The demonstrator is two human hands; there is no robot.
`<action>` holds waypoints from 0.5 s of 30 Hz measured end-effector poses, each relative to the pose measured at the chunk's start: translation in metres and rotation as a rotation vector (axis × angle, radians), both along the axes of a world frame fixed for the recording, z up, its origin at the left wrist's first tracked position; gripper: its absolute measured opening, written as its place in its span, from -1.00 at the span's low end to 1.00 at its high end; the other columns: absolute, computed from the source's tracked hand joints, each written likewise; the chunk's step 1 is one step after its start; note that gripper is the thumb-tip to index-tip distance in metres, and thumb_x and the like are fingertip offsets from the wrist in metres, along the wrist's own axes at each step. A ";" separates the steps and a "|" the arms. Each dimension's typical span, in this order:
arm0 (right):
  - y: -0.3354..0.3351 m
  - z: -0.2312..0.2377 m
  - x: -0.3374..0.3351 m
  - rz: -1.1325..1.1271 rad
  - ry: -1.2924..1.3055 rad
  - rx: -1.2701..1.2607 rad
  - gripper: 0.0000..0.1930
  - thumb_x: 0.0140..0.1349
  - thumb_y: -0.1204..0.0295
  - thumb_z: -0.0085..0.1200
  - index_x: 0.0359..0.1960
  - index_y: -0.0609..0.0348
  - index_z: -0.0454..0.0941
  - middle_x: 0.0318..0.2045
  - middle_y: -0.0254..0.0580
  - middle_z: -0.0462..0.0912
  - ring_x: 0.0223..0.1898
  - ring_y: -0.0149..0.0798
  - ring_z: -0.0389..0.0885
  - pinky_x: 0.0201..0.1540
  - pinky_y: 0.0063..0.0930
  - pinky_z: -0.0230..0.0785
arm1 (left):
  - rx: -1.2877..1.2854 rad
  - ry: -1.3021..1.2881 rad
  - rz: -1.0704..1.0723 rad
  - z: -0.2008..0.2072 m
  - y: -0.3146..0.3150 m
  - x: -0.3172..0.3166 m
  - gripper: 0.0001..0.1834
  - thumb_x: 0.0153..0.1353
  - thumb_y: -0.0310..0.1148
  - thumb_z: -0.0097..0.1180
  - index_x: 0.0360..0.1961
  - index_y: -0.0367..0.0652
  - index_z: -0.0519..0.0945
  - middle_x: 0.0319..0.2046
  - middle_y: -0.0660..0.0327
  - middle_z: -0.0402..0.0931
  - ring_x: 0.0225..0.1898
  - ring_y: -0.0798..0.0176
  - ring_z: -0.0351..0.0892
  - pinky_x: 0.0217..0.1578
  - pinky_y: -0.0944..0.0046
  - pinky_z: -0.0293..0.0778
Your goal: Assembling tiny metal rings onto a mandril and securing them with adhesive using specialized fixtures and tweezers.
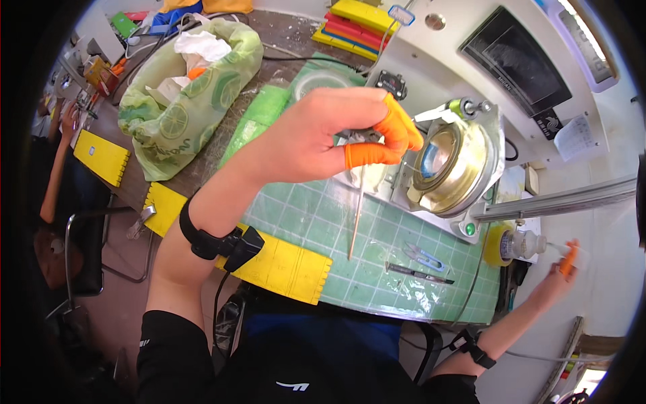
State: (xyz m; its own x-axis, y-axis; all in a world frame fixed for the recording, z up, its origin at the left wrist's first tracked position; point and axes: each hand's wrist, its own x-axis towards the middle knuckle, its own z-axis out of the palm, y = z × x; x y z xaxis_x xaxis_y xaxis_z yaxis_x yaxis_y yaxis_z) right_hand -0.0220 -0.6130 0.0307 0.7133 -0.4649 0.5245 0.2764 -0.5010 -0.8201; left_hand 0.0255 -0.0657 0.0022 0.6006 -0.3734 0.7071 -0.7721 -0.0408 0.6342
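My left hand [323,135], with orange finger cots on thumb and fingers, is raised over the middle of the bench. Its fingertips are pinched together beside a round brass-coloured machine part [461,168]; what they hold is too fine to make out. Out at the far right is my right hand [565,266], also in orange finger cots. Its fingers look closed, but anything between them is too small or blurred to name. Close by it a clear bottle [526,244] lies tilted beside a yellow roll [496,244].
Below the left hand, a thin stick [356,222], blue-handled snips [424,257] and a dark slim tool [420,273] lie on a green gridded mat [383,289]. A green plastic bag [161,141] stands at left. A metal bar [565,204] juts across the right side.
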 end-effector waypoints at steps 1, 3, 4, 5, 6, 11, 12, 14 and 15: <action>-0.006 0.019 -0.003 0.144 -0.151 0.172 -0.54 0.51 0.36 0.07 0.34 0.35 0.42 0.11 -0.16 0.59 -0.20 -0.51 0.46 -0.01 -0.57 0.33 | -0.001 -0.029 -0.004 0.000 -0.001 0.002 -0.86 0.11 -0.57 0.37 -0.35 -0.22 0.62 -0.20 0.11 0.72 -0.10 0.11 0.72 -0.01 0.17 0.59; 0.024 0.057 -0.008 0.430 -0.283 0.288 -0.47 0.49 0.39 0.08 0.40 0.38 0.29 0.10 -0.10 0.57 -0.29 -0.46 0.39 0.02 -0.51 0.37 | 0.005 -0.032 0.001 0.000 -0.001 -0.001 -0.85 0.11 -0.58 0.37 -0.35 -0.22 0.61 -0.20 0.11 0.72 -0.11 0.11 0.72 -0.01 0.18 0.59; 0.049 0.064 -0.007 0.426 -0.265 0.297 -0.47 0.49 0.39 0.08 0.40 0.38 0.29 0.10 -0.10 0.57 -0.29 -0.46 0.39 0.02 -0.51 0.37 | 0.014 -0.065 0.004 -0.001 -0.002 0.000 -0.85 0.11 -0.58 0.37 -0.35 -0.22 0.61 -0.20 0.11 0.72 -0.12 0.12 0.72 -0.02 0.19 0.59; 0.081 0.068 -0.005 0.477 -0.305 0.281 -0.40 0.47 0.33 0.12 0.41 0.40 0.24 0.10 -0.05 0.57 -0.26 -0.44 0.42 0.04 -0.45 0.39 | 0.026 -0.100 0.009 -0.001 -0.002 -0.001 -0.85 0.11 -0.59 0.36 -0.36 -0.22 0.61 -0.20 0.10 0.72 -0.13 0.13 0.72 -0.02 0.20 0.60; 0.114 0.074 -0.003 0.523 -0.339 0.244 -0.33 0.45 0.26 0.15 0.42 0.42 0.19 0.09 -0.01 0.56 -0.23 -0.41 0.45 0.06 -0.39 0.40 | 0.010 -0.077 0.001 -0.004 0.002 0.000 -0.85 0.11 -0.61 0.36 -0.35 -0.22 0.61 -0.20 0.09 0.71 -0.13 0.13 0.71 -0.05 0.21 0.60; 0.213 0.059 0.025 0.781 -0.233 0.254 -0.18 0.44 -0.10 0.03 0.34 0.55 0.27 0.27 0.34 0.42 0.14 -0.02 0.65 0.00 -0.17 0.66 | 0.025 -0.100 -0.024 -0.007 -0.004 0.003 -0.85 0.10 -0.63 0.36 -0.34 -0.26 0.61 -0.13 0.05 0.70 -0.13 0.14 0.70 -0.11 0.25 0.60; 0.235 0.054 0.032 0.789 -0.188 0.277 -0.22 0.48 -0.10 -0.05 0.27 0.57 0.36 0.16 0.33 0.53 -0.01 0.00 0.73 -0.27 -0.35 0.70 | 0.016 -0.094 -0.032 -0.007 -0.004 0.003 -0.84 0.10 -0.63 0.36 -0.34 -0.26 0.61 -0.14 0.05 0.70 -0.14 0.15 0.70 -0.12 0.25 0.60; 0.266 0.048 0.040 0.830 -0.153 -0.017 -0.31 0.49 -0.03 -0.03 0.21 0.54 0.43 0.00 0.28 0.66 -0.10 0.07 0.77 -0.33 -0.35 0.69 | 0.005 -0.083 -0.028 -0.007 -0.003 0.002 -0.84 0.10 -0.62 0.37 -0.34 -0.26 0.61 -0.15 0.05 0.70 -0.14 0.16 0.70 -0.12 0.25 0.60; 0.274 0.043 0.042 0.825 -0.209 -0.112 -0.35 0.50 0.01 -0.01 0.19 0.52 0.45 -0.03 0.27 0.68 -0.10 0.08 0.77 -0.34 -0.33 0.68 | 0.009 -0.095 -0.021 -0.007 -0.003 0.002 -0.84 0.10 -0.61 0.38 -0.34 -0.26 0.61 -0.15 0.05 0.70 -0.15 0.16 0.70 -0.13 0.25 0.60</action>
State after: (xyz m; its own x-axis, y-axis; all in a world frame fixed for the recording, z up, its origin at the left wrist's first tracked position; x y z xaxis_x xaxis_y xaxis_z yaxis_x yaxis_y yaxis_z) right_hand 0.0200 -0.3393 0.0736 0.6840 0.2226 0.6947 0.7280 -0.1480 -0.6694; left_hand 0.0279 -0.0684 -0.0050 0.5228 -0.3920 0.7570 -0.8296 -0.0296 0.5576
